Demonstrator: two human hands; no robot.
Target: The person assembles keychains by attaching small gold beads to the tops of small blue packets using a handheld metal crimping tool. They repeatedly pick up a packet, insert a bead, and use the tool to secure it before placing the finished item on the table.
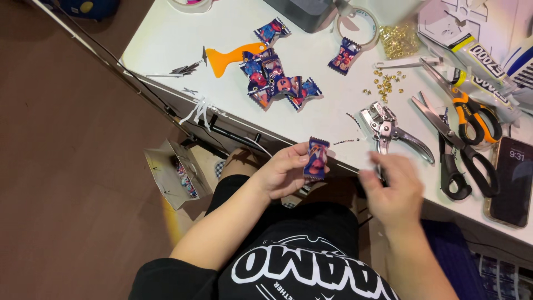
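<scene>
My left hand [283,171] holds a small blue and red candy packet [317,158] upright at the table's front edge. My right hand [393,188] is blurred just right of it, fingers curled near the handle of the metal hole-punch pliers [388,129] lying on the white table [183,33]. Whether the right hand grips anything cannot be seen. A pile of several matching packets [276,83] lies further back on the table, with two single packets [344,55] beyond it.
Orange-handled scissors [469,114], black-handled scissors [452,153], a phone [511,180], glue tubes [480,58], brass eyelets [397,39], a tape roll [358,25] and an orange scraper [233,57] lie on the table. An open paper bag [175,172] stands on the brown floor at left.
</scene>
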